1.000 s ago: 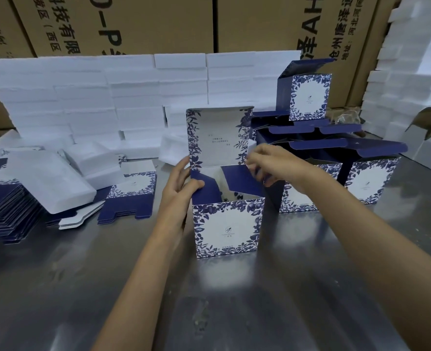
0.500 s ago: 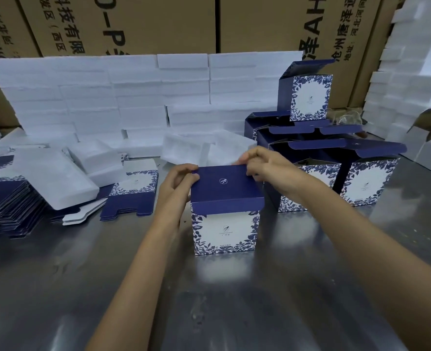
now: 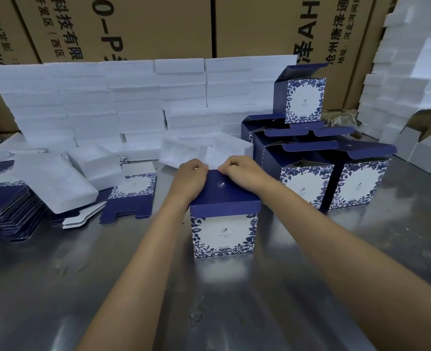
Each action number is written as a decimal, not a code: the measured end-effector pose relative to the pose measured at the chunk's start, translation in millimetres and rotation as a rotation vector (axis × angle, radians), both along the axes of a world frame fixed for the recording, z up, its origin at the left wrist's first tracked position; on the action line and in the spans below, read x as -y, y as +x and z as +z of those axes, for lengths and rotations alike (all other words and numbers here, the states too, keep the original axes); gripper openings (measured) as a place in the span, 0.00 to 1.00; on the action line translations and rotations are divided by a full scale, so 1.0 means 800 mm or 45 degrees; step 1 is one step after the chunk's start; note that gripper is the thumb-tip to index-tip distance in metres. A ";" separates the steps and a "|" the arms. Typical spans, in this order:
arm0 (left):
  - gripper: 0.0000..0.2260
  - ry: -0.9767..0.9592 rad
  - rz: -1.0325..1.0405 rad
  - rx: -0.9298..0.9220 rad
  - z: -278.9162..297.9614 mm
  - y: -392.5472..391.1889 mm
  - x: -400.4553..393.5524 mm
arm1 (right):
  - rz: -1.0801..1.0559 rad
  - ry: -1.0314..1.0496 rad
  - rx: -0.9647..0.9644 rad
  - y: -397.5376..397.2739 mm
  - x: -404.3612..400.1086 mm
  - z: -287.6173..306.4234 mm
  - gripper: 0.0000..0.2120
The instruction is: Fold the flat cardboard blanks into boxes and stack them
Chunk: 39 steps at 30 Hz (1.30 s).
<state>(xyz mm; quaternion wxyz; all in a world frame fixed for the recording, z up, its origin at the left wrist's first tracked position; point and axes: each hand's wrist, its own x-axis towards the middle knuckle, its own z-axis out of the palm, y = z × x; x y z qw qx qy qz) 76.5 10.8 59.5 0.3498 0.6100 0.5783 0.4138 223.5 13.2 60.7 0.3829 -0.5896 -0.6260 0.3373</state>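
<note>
Pressing the navy lid of the blue-and-white floral cardboard box (image 3: 224, 219) shut mid-table, I curl my left hand (image 3: 190, 177) and right hand (image 3: 239, 171) over its rear edge, with several folded boxes (image 3: 308, 158) stacked right and flat navy blanks (image 3: 5, 206) waiting left.

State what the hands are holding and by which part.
Both the left hand and the right hand grip the folded blue-and-white box at the far edge of its closed lid, fingers curled over it.

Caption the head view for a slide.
Both hands, left hand and right hand, press the lid of a blue floral box on the steel table.
</note>
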 end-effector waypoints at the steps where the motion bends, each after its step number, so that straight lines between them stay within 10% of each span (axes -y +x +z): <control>1: 0.08 0.007 0.030 -0.028 -0.001 0.000 0.000 | -0.020 -0.003 0.013 0.000 0.001 0.000 0.09; 11: 0.11 0.037 0.136 -0.195 -0.006 -0.001 0.004 | -0.128 0.051 0.165 0.003 0.010 -0.001 0.12; 16: 0.06 0.318 0.383 -0.554 0.000 0.000 0.015 | -0.123 0.621 0.701 -0.001 0.021 0.007 0.05; 23: 0.04 0.556 0.072 -0.797 0.015 -0.004 0.043 | -0.064 0.613 1.045 -0.003 0.056 0.013 0.13; 31: 0.06 0.452 -0.150 0.090 -0.038 -0.013 0.103 | 0.287 0.493 0.057 0.025 0.113 -0.029 0.09; 39: 0.12 0.347 -0.416 0.515 -0.063 -0.027 0.102 | 0.285 0.337 -0.245 0.024 0.125 -0.036 0.11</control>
